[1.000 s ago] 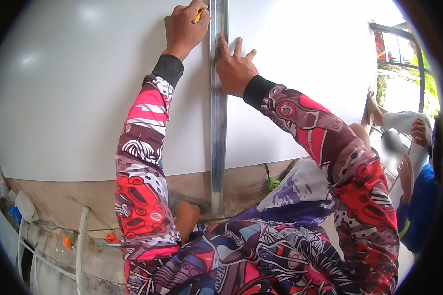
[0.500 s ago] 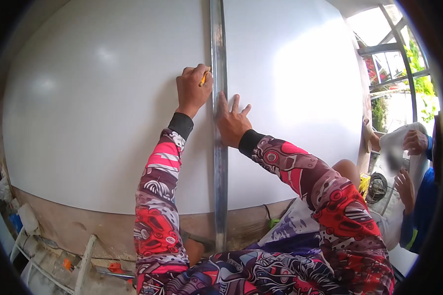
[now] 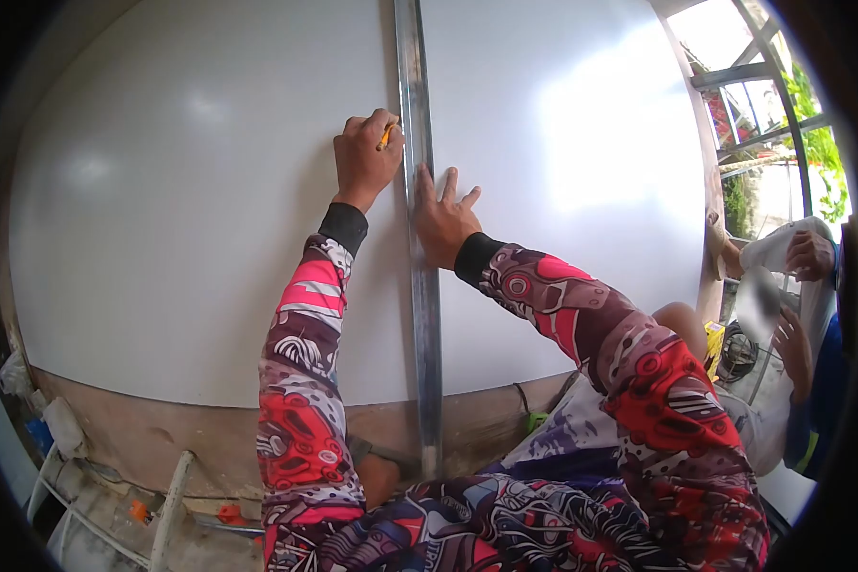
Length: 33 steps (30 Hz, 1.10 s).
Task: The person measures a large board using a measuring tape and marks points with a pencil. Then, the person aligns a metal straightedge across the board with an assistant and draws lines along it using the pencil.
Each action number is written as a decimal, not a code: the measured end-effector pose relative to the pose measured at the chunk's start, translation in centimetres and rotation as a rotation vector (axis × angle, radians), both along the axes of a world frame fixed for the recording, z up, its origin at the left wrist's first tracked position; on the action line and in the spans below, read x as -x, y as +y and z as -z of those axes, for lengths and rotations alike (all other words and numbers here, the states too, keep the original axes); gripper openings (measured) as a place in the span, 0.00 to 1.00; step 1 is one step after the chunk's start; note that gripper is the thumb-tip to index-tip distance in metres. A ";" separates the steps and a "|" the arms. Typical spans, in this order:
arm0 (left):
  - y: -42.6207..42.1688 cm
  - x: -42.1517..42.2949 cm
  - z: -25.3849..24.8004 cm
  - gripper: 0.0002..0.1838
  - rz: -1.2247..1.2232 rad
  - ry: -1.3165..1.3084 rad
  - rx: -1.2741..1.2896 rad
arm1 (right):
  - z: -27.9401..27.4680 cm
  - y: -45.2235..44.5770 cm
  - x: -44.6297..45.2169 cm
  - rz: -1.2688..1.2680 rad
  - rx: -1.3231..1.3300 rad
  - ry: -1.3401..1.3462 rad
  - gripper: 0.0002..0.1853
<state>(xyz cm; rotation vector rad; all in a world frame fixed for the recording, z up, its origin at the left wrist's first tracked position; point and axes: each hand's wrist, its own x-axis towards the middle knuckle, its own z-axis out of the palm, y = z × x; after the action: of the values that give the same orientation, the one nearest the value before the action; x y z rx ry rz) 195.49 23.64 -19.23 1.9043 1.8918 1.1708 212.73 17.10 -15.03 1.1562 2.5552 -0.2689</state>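
A long metal bar [image 3: 423,334] lies lengthwise over a large glossy white sheet [image 3: 181,238] and sticks out past its near edge. My left hand [image 3: 365,160] is closed around a short yellow pencil [image 3: 384,137], close against the bar's left side. The pencil's tip is too small to make out. With its fingers spread, my right hand [image 3: 445,221] presses on the bar and on the sheet just right of it, a little nearer to me than the left hand.
At the right sits another person, with one hand [image 3: 810,255] and a blue sleeve showing. Metal framing [image 3: 734,76] stands at the upper right, beside a coiled cable [image 3: 737,353]. A pale frame [image 3: 170,510] and orange items are at the lower left.
Since a second ago the view has shifted, showing more of the sheet's far part. Both hands now appear lower in view, with the pencil still held and the bar still under the right hand.
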 end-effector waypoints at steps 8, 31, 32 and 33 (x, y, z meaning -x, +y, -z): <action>-0.2 0.0 -0.2 0.04 0.004 -0.014 -0.005 | -0.8 0.1 0.3 -0.031 0.001 -0.078 0.50; -1.7 -0.4 0.4 0.05 0.012 0.024 -0.039 | 0.2 1.1 0.1 -0.111 0.028 -0.138 0.48; -1.6 -0.4 0.6 0.05 0.011 0.020 -0.034 | 0.3 1.1 0.1 -0.110 0.032 -0.145 0.49; -1.7 -0.5 0.8 0.05 0.000 0.020 -0.011 | 0.3 1.0 0.1 -0.083 0.077 -0.139 0.52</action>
<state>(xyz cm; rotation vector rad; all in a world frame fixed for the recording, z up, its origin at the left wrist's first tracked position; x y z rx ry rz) 195.98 21.98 -20.02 1.9283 1.8999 1.1689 212.63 18.13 -15.34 1.0014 2.4421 -0.2555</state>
